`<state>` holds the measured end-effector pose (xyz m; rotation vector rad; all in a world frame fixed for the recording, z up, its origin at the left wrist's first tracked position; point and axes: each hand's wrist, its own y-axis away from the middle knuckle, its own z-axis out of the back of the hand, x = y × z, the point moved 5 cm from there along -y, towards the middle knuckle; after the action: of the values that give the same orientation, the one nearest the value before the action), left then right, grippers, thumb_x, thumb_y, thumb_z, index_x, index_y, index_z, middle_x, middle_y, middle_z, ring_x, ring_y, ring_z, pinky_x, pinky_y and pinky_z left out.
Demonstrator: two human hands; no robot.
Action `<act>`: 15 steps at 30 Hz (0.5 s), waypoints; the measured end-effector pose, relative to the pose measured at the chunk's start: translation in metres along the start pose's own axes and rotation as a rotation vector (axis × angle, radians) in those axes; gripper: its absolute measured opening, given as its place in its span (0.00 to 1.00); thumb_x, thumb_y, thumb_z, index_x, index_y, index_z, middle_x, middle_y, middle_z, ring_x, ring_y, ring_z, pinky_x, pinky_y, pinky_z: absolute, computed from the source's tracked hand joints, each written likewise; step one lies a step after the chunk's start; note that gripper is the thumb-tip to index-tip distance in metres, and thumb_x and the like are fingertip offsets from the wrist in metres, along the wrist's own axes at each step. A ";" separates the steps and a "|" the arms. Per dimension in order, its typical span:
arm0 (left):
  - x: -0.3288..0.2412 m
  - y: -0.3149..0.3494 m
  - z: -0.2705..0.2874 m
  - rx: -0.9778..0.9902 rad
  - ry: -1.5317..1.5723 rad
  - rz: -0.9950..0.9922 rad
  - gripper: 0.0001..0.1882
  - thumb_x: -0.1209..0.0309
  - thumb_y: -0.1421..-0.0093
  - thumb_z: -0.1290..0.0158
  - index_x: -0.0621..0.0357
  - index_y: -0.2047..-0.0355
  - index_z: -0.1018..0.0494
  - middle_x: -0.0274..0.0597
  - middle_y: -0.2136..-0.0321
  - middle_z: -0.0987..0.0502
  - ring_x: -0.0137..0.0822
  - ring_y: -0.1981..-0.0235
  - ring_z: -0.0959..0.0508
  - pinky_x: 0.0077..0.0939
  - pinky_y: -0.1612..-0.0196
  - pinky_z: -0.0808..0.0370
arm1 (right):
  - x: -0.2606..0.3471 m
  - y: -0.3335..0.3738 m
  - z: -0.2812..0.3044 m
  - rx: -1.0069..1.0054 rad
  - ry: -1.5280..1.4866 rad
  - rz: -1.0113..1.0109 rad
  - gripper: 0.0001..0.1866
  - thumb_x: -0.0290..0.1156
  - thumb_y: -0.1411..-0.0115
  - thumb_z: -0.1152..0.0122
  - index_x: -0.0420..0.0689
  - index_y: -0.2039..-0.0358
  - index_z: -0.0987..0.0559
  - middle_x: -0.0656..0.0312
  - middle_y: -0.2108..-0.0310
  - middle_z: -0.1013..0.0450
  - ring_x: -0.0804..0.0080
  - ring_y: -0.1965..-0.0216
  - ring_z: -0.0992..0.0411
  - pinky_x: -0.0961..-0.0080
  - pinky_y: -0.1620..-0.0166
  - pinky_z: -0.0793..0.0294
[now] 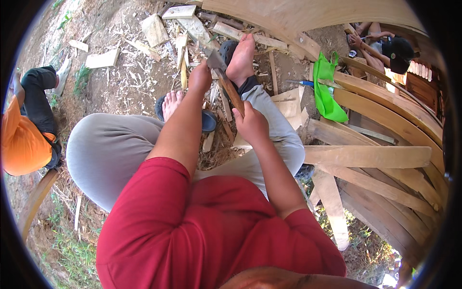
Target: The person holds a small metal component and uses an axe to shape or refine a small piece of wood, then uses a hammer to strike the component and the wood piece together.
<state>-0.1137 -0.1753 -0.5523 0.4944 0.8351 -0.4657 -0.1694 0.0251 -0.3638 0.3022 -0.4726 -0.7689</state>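
Note:
My right hand is wrapped round the wooden handle of a hatchet, which slants up and away to the left. Its grey metal head lies at the far end, just above my bare right foot's side. Beside that head, my left hand is closed, with its fingers close to or against the metal. Whatever those fingers hold, if anything, is hidden. Both hands are in front of my bent knees, over the wood chips on the ground. A dark blue sandal lies by my bare left foot.
Cut wood offcuts lie ahead. A bright green bag hangs by curved wooden planks on the right. A large curved board spans the top. One person in orange is at far left, another person at upper right.

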 end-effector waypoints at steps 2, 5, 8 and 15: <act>0.005 0.004 -0.003 0.043 -0.034 0.017 0.15 0.73 0.34 0.47 0.56 0.47 0.26 0.60 0.57 0.18 0.63 0.54 0.19 0.56 0.52 0.23 | 0.007 -0.002 0.011 -0.062 -0.067 0.026 0.23 0.48 0.29 0.43 0.39 0.48 0.25 0.41 0.68 0.20 0.36 0.64 0.21 0.44 0.62 0.24; -0.001 0.001 -0.001 -0.006 -0.046 -0.005 0.16 0.74 0.34 0.48 0.57 0.46 0.26 0.60 0.56 0.18 0.63 0.54 0.19 0.56 0.52 0.23 | 0.012 -0.004 0.022 -0.151 -0.176 0.059 0.23 0.48 0.29 0.43 0.39 0.48 0.25 0.41 0.70 0.20 0.36 0.65 0.21 0.44 0.63 0.24; -0.001 0.006 0.003 0.005 -0.022 0.012 0.17 0.74 0.35 0.48 0.58 0.46 0.26 0.60 0.56 0.18 0.62 0.54 0.19 0.54 0.51 0.23 | -0.004 -0.003 0.001 -0.111 -0.039 0.050 0.23 0.48 0.29 0.43 0.39 0.49 0.25 0.41 0.70 0.20 0.36 0.66 0.21 0.45 0.64 0.23; 0.007 0.007 -0.003 0.011 -0.018 0.052 0.18 0.74 0.34 0.48 0.56 0.44 0.25 0.61 0.54 0.18 0.62 0.52 0.19 0.54 0.49 0.23 | 0.012 0.002 0.034 -0.242 -0.208 0.105 0.21 0.46 0.29 0.42 0.40 0.50 0.24 0.43 0.70 0.20 0.37 0.66 0.20 0.47 0.64 0.23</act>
<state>-0.1078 -0.1696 -0.5581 0.5203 0.8011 -0.4269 -0.1780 0.0144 -0.3298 -0.0287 -0.5806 -0.7500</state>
